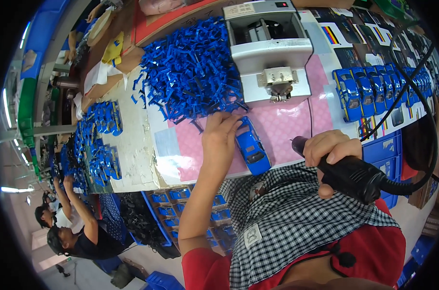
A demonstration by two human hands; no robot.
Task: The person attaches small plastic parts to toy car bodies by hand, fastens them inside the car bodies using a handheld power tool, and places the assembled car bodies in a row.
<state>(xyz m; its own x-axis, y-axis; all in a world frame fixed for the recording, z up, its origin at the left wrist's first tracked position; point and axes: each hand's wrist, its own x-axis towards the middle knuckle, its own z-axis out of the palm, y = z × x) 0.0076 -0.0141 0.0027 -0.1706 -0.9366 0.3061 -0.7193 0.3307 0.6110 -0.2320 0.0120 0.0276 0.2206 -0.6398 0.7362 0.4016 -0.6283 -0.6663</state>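
In my right hand (pixel 331 149) is a black corded electric screwdriver (pixel 351 180), its narrow tip pointing left above the table's front edge. A blue toy car (pixel 253 147) lies on the pink table mat (pixel 287 123), in front of a grey screw feeder machine (pixel 272 55). My left hand (pixel 220 133) is closed at the car's far end, the fingertips touching it. Just beyond the left hand spreads a big heap of small blue plastic parts (pixel 190 70). Whether one of those parts is between my left fingers is hidden.
A row of blue toy cars (pixel 374 92) stands on the right, with more car bodies (pixel 103 118) at the left. The screwdriver's thick cable (pixel 429 140) loops along the right side. Blue crates (pixel 383 154) sit below the table. Co-workers (pixel 79 237) work at the left.
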